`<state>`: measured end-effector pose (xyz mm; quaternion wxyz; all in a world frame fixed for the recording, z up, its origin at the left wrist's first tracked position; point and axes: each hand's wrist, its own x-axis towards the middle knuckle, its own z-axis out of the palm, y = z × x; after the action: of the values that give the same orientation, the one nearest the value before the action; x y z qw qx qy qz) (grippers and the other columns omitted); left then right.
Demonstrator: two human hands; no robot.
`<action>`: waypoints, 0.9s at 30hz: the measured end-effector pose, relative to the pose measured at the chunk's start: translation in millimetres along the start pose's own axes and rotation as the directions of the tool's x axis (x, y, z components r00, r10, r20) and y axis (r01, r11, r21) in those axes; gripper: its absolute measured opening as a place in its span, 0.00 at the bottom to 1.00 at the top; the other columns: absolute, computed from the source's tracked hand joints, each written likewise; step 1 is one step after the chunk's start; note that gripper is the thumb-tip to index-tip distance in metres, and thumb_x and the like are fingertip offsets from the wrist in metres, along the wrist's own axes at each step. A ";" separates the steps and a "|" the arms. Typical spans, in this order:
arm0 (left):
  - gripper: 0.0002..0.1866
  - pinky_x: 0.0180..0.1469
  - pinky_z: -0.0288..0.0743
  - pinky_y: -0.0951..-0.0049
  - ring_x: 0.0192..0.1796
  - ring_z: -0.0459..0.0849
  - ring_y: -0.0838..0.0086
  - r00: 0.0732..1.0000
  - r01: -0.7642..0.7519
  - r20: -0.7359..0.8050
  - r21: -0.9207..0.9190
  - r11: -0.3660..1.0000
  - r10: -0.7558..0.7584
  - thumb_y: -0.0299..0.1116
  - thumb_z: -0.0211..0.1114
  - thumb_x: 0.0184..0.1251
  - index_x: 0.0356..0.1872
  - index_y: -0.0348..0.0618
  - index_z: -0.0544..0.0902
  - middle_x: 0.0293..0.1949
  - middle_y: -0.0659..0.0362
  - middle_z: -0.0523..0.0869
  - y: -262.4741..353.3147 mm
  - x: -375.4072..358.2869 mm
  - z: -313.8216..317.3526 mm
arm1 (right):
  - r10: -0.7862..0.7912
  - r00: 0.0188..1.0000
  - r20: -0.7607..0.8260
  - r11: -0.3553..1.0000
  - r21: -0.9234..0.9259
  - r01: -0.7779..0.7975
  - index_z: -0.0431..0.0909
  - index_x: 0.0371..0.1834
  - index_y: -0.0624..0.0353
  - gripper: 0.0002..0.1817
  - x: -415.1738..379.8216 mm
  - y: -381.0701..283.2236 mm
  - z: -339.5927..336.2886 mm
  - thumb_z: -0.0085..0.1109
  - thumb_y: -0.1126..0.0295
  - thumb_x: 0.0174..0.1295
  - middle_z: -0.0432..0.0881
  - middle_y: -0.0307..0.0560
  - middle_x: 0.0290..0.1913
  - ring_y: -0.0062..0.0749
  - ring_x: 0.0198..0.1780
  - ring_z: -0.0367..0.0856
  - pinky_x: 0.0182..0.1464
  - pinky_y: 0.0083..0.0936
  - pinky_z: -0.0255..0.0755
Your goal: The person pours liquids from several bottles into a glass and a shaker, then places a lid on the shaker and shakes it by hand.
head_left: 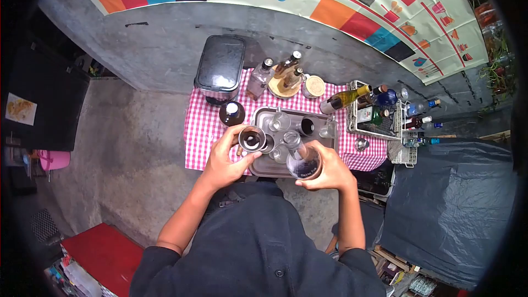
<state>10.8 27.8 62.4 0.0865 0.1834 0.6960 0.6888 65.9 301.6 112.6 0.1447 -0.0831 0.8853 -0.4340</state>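
My left hand (224, 157) is wrapped round a drinking glass (252, 138) with dark liquid in it, held over the left edge of a grey serving tray (264, 169). My right hand (333, 169) grips a clear glass carafe (304, 162) by its body, its narrow neck pointing away from me. Dark liquid shows in the carafe's lower part. The glass and the carafe are apart. On the tray stand several glasses, among them a clear glass mug (280, 121) and a glass of dark liquid (308, 126). Part of the tray is hidden behind my hands.
A dark bottle with a white cap (232, 114) and a black-lidded bin (220, 65) stand left on the checkered tablecloth (199, 146). Several bottles on a round wooden board (283, 92) are behind the tray. A wire basket (357, 127) holds more bottles at right.
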 end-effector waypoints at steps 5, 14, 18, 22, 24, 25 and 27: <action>0.29 0.60 0.76 0.70 0.57 0.82 0.71 0.996 0.037 -0.080 0.049 0.998 -0.033 0.21 0.73 0.57 0.60 0.35 0.72 0.55 0.54 0.82 -7.0 -13.7 -34.7 | -0.076 0.987 -0.141 0.997 0.016 0.079 0.74 0.52 0.67 0.45 23.2 13.2 57.6 0.85 0.54 0.31 0.84 0.57 0.43 0.47 0.47 0.86 0.52 0.36 0.78; 0.27 0.60 0.76 0.70 0.56 0.83 0.73 0.983 0.090 -0.171 0.098 0.991 -0.073 0.22 0.73 0.58 0.59 0.36 0.73 0.53 0.55 0.83 -19.2 -37.4 -76.1 | 0.091 0.986 -0.138 0.980 0.186 -0.064 0.74 0.55 0.61 0.40 76.5 11.2 142.4 0.83 0.59 0.38 0.85 0.53 0.48 0.39 0.52 0.85 0.55 0.35 0.77; 0.28 0.60 0.76 0.71 0.55 0.83 0.73 0.976 0.102 -0.202 0.097 0.990 -0.081 0.22 0.74 0.57 0.59 0.36 0.74 0.53 0.55 0.83 -20.2 -44.8 -82.9 | 0.134 0.974 -0.180 0.977 0.189 -0.099 0.68 0.63 0.64 0.44 102.4 33.1 182.7 0.81 0.64 0.41 0.81 0.57 0.56 0.42 0.59 0.82 0.61 0.34 0.74; 0.28 0.60 0.76 0.71 0.56 0.83 0.73 0.977 0.100 -0.202 0.127 0.987 -0.073 0.22 0.74 0.56 0.59 0.36 0.74 0.53 0.55 0.83 -20.7 -51.0 -89.3 | 0.113 0.956 -0.270 0.954 0.298 -0.028 0.67 0.63 0.64 0.45 127.2 66.0 221.0 0.82 0.65 0.41 0.81 0.57 0.55 0.43 0.60 0.81 0.62 0.35 0.74; 0.28 0.61 0.76 0.71 0.56 0.83 0.73 0.975 0.094 -0.215 0.137 0.986 -0.063 0.23 0.74 0.56 0.58 0.36 0.74 0.53 0.55 0.84 -23.6 -53.3 -92.9 | 0.072 0.956 -0.283 0.948 0.318 0.023 0.67 0.63 0.64 0.44 134.5 70.0 231.4 0.82 0.66 0.42 0.81 0.57 0.55 0.43 0.60 0.81 0.62 0.34 0.74; 0.28 0.61 0.76 0.70 0.56 0.83 0.73 0.973 0.086 -0.224 0.142 0.986 -0.053 0.23 0.74 0.56 0.58 0.36 0.74 0.53 0.56 0.84 -23.8 -53.6 -93.7 | 0.036 0.953 -0.300 0.940 0.334 0.069 0.67 0.63 0.64 0.44 136.0 73.0 237.0 0.82 0.66 0.42 0.81 0.58 0.55 0.43 0.60 0.81 0.62 0.34 0.74; 0.27 0.61 0.76 0.70 0.56 0.83 0.73 0.973 0.101 -0.218 0.129 0.986 -0.071 0.23 0.74 0.56 0.58 0.36 0.74 0.53 0.56 0.84 -22.2 -54.7 -95.8 | 0.003 0.942 -0.335 0.953 0.286 0.098 0.66 0.64 0.64 0.44 136.6 77.6 249.3 0.81 0.66 0.43 0.81 0.56 0.55 0.41 0.59 0.81 0.62 0.33 0.74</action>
<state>22.2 -81.1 36.7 0.0282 0.0841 0.7550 0.6497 17.1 126.1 -119.0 -0.0060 -0.0076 0.8191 -0.5736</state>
